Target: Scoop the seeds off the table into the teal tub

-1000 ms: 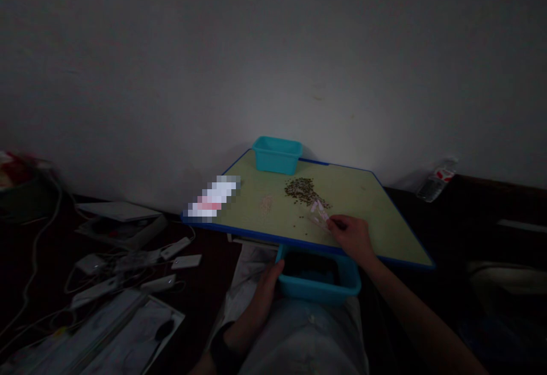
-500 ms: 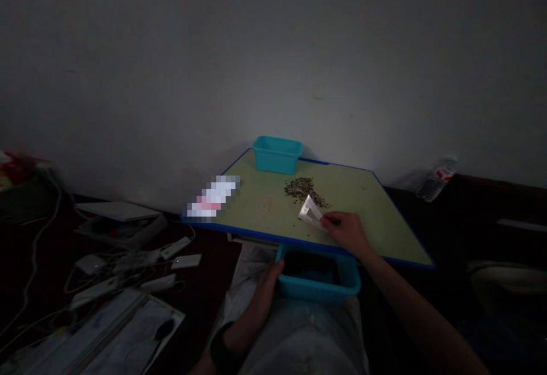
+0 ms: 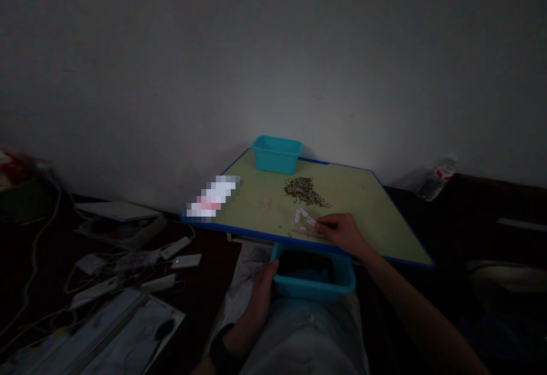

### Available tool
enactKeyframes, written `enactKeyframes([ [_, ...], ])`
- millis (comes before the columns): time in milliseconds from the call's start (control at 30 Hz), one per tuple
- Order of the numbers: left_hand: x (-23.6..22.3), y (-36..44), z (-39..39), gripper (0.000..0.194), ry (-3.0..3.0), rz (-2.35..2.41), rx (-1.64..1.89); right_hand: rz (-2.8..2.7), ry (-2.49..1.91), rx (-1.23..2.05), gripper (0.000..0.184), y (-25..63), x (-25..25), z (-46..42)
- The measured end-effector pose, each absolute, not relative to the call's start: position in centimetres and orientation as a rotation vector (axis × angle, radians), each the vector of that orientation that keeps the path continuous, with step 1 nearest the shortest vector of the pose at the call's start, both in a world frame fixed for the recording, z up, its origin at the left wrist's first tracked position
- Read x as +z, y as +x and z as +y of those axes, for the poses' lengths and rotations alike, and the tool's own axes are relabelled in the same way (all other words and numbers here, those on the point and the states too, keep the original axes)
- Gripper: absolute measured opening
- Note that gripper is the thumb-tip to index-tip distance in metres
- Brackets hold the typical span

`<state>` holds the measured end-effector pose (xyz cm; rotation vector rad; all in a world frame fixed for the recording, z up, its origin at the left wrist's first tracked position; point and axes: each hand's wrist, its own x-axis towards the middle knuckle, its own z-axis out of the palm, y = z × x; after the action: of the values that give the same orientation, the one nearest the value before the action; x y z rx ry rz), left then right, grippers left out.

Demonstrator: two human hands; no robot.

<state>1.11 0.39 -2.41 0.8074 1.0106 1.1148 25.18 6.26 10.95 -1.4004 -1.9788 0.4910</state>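
Very dim, dark edges, faintly lit wall

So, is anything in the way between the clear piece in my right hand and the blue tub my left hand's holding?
Yes: the blue edge of the tabletop lies between the clear piece and the tub, with a few loose bits near it. Nothing else visible blocks the way.

The far turquoise tub and near turquoise tub are smooth, softly shiny plastic. The tabletop looks matt, the trousers matt cloth, the bottle clear plastic. The see-through flat piece, probably plastic, glints glossily.
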Motion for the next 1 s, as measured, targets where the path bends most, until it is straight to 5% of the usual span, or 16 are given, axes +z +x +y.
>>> enactKeyframes([
  [1000,-3.1,0.7,0.7,0.060,0.648,1.096,1.143,-1.881,-1.377,0.546,0.023,23.4,10.4,6.2],
])
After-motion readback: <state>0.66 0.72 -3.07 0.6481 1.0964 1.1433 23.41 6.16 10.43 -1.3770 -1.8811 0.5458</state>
